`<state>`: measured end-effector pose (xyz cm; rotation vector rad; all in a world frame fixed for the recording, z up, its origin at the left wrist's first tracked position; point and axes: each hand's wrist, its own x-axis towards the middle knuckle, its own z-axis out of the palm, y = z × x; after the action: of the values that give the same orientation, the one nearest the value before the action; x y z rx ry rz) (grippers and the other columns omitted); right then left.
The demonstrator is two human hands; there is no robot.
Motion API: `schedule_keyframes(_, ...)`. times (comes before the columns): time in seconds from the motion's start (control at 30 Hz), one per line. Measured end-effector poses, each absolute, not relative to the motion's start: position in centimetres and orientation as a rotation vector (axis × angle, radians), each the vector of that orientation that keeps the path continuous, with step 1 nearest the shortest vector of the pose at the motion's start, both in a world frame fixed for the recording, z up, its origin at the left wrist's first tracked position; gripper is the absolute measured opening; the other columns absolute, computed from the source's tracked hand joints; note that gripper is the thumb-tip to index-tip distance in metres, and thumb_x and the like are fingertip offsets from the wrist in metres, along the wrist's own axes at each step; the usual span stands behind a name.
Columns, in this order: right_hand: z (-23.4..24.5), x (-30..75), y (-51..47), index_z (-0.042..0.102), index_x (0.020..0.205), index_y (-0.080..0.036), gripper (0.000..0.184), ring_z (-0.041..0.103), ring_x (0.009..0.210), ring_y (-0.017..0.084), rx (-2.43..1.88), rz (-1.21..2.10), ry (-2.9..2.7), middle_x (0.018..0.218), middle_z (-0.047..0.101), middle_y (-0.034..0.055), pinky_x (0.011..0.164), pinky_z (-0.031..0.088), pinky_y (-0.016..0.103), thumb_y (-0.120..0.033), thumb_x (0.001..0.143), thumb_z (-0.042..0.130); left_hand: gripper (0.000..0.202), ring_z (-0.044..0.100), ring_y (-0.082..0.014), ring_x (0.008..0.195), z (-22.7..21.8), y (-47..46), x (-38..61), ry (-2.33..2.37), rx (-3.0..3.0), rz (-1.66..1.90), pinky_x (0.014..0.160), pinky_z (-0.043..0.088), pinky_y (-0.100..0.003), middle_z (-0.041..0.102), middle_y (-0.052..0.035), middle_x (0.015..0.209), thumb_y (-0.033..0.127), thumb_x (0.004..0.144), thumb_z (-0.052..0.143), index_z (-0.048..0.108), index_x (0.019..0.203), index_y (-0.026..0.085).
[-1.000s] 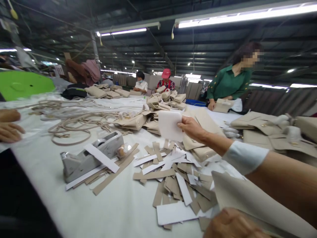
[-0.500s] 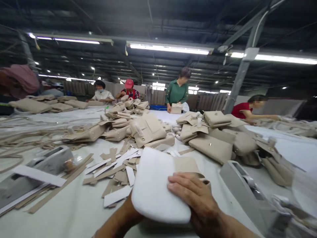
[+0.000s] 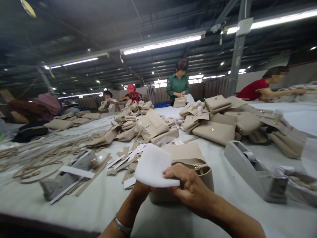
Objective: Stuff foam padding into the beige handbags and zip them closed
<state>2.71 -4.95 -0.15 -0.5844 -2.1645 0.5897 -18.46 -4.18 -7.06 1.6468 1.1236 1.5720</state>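
A white foam sheet (image 3: pixel 153 163), bent along its middle, is held over a beige handbag (image 3: pixel 162 195) that lies in front of me on the table. My right hand (image 3: pixel 189 185) pinches the sheet's right edge between thumb and fingers. From below, my left hand (image 3: pixel 143 189) grips the sheet's near left side, its fingers mostly hidden by the foam. The handbag's flap (image 3: pixel 184 150) is folded back, away from me. Gold hardware (image 3: pixel 197 168) shows at its opening, just beyond my right hand.
Grey tape dispensers stand left (image 3: pixel 79 168) and right (image 3: pixel 255 175). Beige and white strips (image 3: pixel 131 162) lie behind the left one. Handbag piles (image 3: pixel 215 130) extend across the table. Straps (image 3: pixel 37 165) lie far left. Several co-workers, one in a green shirt (image 3: pixel 177 86), work beyond.
The foam sheet has tipped from facing me to nearly level and bent. My right hand has gone from lying flat on it to pinching its edge. More of the handbag shows.
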Motion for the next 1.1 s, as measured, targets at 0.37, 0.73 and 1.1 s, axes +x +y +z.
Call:
schedule_keyframes(0.37, -0.2, 0.7, -4.3, 0.059, 0.072, -0.017, 0.007, 0.053, 0.071, 0.017, -1.015, 0.774, -2.036, 0.071, 0.057, 0.001, 0.065, 0.04, 0.027, -0.024, 0.071, 0.056, 0.028, 0.064, -0.0185, 0.067, -4.1, -5.5, -14.4, 0.699, 0.932, 1.837, 0.066, 0.054, -0.031, 0.068, -0.0016, 0.074, 0.018, 0.06, 0.079, 0.065, 0.083, 0.013)
schedule_keyframes(0.73, -1.1, 0.3, -3.5, 0.056, 0.111, -0.02, 0.047, 0.057, 0.09, 0.02, -0.965, 0.94, -1.998, 0.105, 0.058, 0.0056, 0.08, 0.047, 0.034, -0.022, 0.065, 0.066, 0.039, 0.062, -0.0162, 0.066, -4.2, -5.8, -14.9, 0.703, 0.864, 1.845, 0.064, 0.052, -0.027, 0.068, -0.0001, 0.072, 0.017, 0.053, 0.083, 0.062, 0.086, 0.013)
schedule_keyframes(1.1, 1.1, 6.1, -1.1, 0.052, 0.1, -0.02, 0.043, 0.061, 0.078, 0.017, -0.647, 1.303, -1.0, 0.097, 0.062, 0.0024, 0.069, 0.054, 0.035, -0.032, 0.066, 0.075, 0.024, 0.054, -0.025, 0.097, -4.6, -7.6, -13.9, 1.601, 2.708, 1.15, 0.096, 0.031, -0.047, 0.064, -0.0073, 0.097, 0.021, 0.086, 0.053, 0.06, 0.109, 0.02)
